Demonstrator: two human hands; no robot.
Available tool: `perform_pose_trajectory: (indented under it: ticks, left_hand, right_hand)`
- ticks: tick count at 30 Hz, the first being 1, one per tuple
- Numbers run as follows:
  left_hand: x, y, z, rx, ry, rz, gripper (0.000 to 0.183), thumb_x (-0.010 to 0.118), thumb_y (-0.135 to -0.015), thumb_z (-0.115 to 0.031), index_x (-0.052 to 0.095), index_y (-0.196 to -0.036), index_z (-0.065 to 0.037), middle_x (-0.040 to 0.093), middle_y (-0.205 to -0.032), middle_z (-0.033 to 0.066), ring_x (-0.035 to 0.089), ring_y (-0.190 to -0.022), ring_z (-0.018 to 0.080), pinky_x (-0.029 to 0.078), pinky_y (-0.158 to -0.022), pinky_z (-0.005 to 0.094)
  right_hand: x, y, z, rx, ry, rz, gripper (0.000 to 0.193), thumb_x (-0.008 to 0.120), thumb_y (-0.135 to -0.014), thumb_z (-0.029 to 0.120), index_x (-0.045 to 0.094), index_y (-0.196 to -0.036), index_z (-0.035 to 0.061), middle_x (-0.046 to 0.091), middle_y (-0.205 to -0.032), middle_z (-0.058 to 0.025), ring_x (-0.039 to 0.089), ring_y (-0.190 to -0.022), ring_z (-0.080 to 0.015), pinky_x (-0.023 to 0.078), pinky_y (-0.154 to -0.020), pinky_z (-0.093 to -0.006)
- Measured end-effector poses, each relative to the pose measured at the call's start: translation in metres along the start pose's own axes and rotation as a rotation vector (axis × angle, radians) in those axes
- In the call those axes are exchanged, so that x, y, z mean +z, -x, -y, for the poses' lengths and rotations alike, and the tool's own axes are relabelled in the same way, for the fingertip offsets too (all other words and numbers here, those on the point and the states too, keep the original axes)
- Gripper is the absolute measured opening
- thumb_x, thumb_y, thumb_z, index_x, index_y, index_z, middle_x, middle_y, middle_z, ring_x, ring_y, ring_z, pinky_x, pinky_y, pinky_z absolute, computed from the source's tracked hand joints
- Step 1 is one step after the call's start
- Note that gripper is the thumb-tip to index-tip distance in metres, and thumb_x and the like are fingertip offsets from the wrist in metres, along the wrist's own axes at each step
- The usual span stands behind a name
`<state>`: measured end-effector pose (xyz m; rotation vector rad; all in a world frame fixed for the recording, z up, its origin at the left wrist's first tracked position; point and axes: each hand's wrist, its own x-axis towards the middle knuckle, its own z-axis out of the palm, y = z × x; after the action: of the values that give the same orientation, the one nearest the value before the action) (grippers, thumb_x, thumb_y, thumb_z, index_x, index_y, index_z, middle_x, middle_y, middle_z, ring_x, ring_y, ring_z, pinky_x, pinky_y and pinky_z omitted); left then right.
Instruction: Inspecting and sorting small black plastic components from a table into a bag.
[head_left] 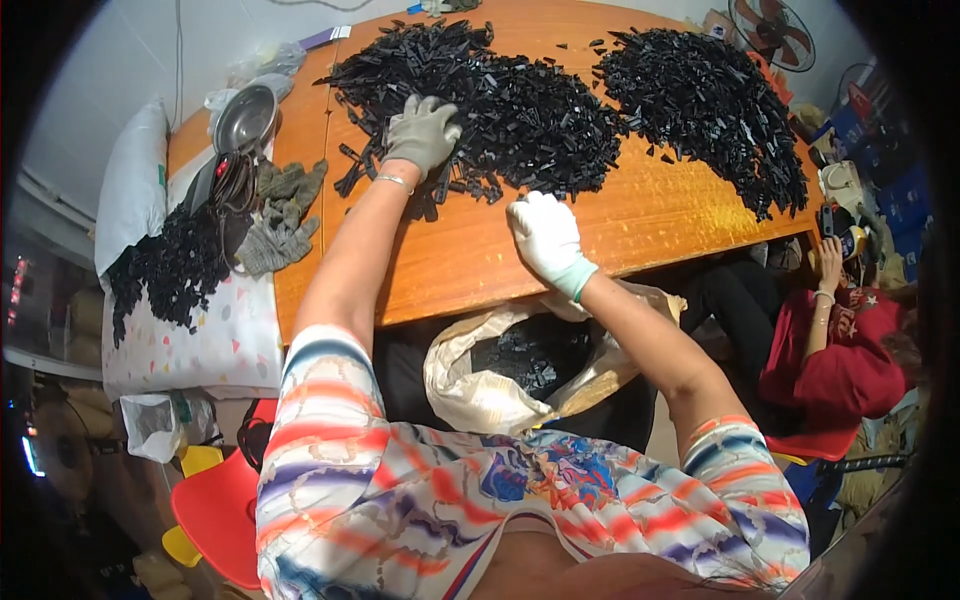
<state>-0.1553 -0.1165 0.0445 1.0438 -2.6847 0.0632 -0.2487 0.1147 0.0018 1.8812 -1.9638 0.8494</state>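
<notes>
My left hand (421, 135), in a greyish work glove, lies on the near left side of a big heap of small black plastic pieces (540, 120). Its fingers are somewhat spread over the pieces. Closer to the table's front edge, my right hand (548, 240) wears a white glove with a pale green cuff. Its fingers are curled in against the tabletop, and whatever they may hold is hidden. Below the edge, between my arms, an open whitish woven sack (470, 385) has more black pieces inside.
A second black heap (710, 110) covers the table's right side. On the left are a metal bowl (246, 118), grey gloves (285, 225), a smaller black pile (170, 265) and a stuffed white sack (135, 185). A person in red (835, 350) sits at the right. A red chair (220, 515) stands lower left.
</notes>
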Motion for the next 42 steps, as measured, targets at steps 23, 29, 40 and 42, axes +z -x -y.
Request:
perform_pose_trajectory:
  ticks: [23,29,40,42]
  left_hand:
    - [0.019,-0.103,0.018,-0.02,0.08,-0.192,0.036,0.051,-0.09,-0.03,0.055,-0.123,-0.016,0.056,-0.125,0.0047,0.047,-0.121,0.0256,0.04,-0.097,0.0431]
    - [0.047,-0.143,-0.001,0.044,-0.014,-0.146,0.041,0.05,-0.092,-0.038,0.052,-0.126,-0.015,0.054,-0.127,0.0056,0.046,-0.121,0.025,0.033,-0.1,0.0414]
    - [0.033,-0.103,-0.042,0.114,0.304,0.111,0.05,0.046,-0.095,-0.04,0.037,-0.139,-0.019,0.052,-0.129,0.0166,0.057,-0.109,0.0366,0.047,-0.09,0.0459]
    - [-0.006,-0.097,-0.048,0.031,0.468,0.197,0.048,0.044,-0.096,-0.039,0.038,-0.139,-0.019,0.051,-0.131,0.0174,0.058,-0.109,0.034,0.048,-0.09,0.043]
  right_hand:
    - [-0.007,-0.003,-0.001,0.054,-0.061,0.109,0.004,0.056,-0.079,0.011,0.054,-0.081,0.0082,0.05,-0.077,-0.0105,0.052,-0.073,-0.029,0.041,-0.062,-0.0392]
    - [-0.006,-0.008,0.001,0.056,-0.079,0.118,0.008,0.062,-0.08,0.009,0.062,-0.088,0.0074,0.052,-0.074,-0.0095,0.053,-0.069,-0.0278,0.042,-0.059,-0.0386]
    - [-0.005,-0.005,-0.003,0.044,-0.048,0.143,0.01,0.058,-0.082,0.012,0.058,-0.09,0.0066,0.05,-0.077,-0.0088,0.053,-0.072,-0.0261,0.043,-0.061,-0.0372]
    - [-0.006,-0.004,-0.004,0.047,-0.043,0.143,0.011,0.059,-0.082,0.012,0.059,-0.092,0.0063,0.05,-0.077,-0.0087,0.053,-0.072,-0.026,0.043,-0.061,-0.037]
